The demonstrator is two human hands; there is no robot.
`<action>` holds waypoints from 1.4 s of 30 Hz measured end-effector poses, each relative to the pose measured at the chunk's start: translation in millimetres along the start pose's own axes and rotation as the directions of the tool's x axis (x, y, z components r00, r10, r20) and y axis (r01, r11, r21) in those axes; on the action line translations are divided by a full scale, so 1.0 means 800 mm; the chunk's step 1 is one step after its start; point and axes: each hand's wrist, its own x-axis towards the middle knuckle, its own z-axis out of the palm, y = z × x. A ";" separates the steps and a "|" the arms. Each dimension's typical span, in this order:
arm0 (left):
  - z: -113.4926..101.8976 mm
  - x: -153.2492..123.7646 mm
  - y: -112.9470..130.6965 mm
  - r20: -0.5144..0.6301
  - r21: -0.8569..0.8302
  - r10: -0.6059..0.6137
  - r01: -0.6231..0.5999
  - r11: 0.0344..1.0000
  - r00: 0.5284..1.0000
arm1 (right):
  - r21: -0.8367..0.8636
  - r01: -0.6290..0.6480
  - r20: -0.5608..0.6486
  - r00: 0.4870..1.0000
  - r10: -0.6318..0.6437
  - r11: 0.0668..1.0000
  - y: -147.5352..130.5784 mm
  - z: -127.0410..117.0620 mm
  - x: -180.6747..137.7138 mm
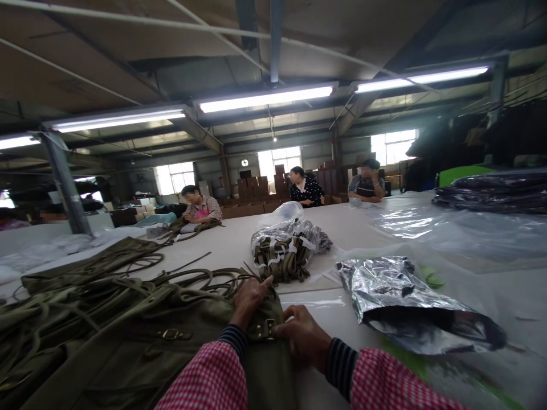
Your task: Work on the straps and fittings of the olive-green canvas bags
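An olive-green canvas bag (205, 336) with metal buckles lies in front of me. My left hand (252, 297) is closed on its upper right corner, the fingertips partly hidden by the cloth. Lower down, my right hand (308, 336) grips the bag's right edge, thumb and finger beside a brass buckle (269, 329). Long cords and straps (209, 277) trail across the bags behind it. Just beyond my hands sits a clear plastic bag (284, 219) holding bundled olive straps (280, 257).
Right of my hands lies a silver foil bag (393, 285), its dark mouth open. Clear plastic sheets (461, 228) and a stack of dark packages (496, 191) lie beyond. Co-workers sit along the far side of the white table (231, 236); another olive bag (98, 259) lies left.
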 end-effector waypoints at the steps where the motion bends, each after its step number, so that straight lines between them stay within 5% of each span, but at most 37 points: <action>1: 0.001 0.008 -0.006 0.007 -0.042 -0.028 0.028 0.999 1.000 | 0.021 0.050 0.018 0.999 -0.050 0.999 0.004 0.002 0.004; 5: 0.000 0.031 -0.019 0.036 -0.261 -0.067 0.074 0.962 0.997 | -0.060 0.221 0.143 0.967 -0.211 0.973 0.007 -0.006 0.002; 9: -0.006 0.038 -0.016 -0.012 -0.537 -0.099 0.077 0.840 0.995 | -0.195 0.259 0.206 0.954 -0.219 0.946 -0.006 -0.023 0.015; 12: -0.010 0.035 -0.008 -0.041 -0.713 -0.093 0.036 0.700 0.995 | -0.261 0.293 0.067 0.956 -0.285 0.920 -0.026 -0.034 0.046; 15: -0.014 0.032 0.001 -0.062 -0.822 -0.058 -0.018 0.569 0.996 | -0.307 0.405 -0.080 0.891 -0.448 0.861 -0.058 -0.035 0.081; 19: -0.018 0.031 0.010 -0.068 -0.868 -0.039 -0.040 0.494 0.997 | -0.303 0.500 0.046 0.858 -0.511 0.811 -0.099 -0.018 0.114; 26: -0.019 0.034 0.013 -0.135 -0.810 -0.064 -0.073 0.583 0.989 | -0.351 0.457 0.046 0.880 -0.472 0.817 -0.097 0.000 0.136; 32: -0.014 0.037 0.015 -0.239 -0.699 -0.031 -0.150 0.699 0.970 | -0.476 0.474 -0.031 0.833 -0.553 0.741 -0.083 -0.001 0.130; 42: -0.025 0.045 0.018 -0.345 -0.521 0.038 -0.225 0.824 0.938 | -0.634 0.522 0.220 0.829 -0.515 0.570 -0.112 -0.018 0.130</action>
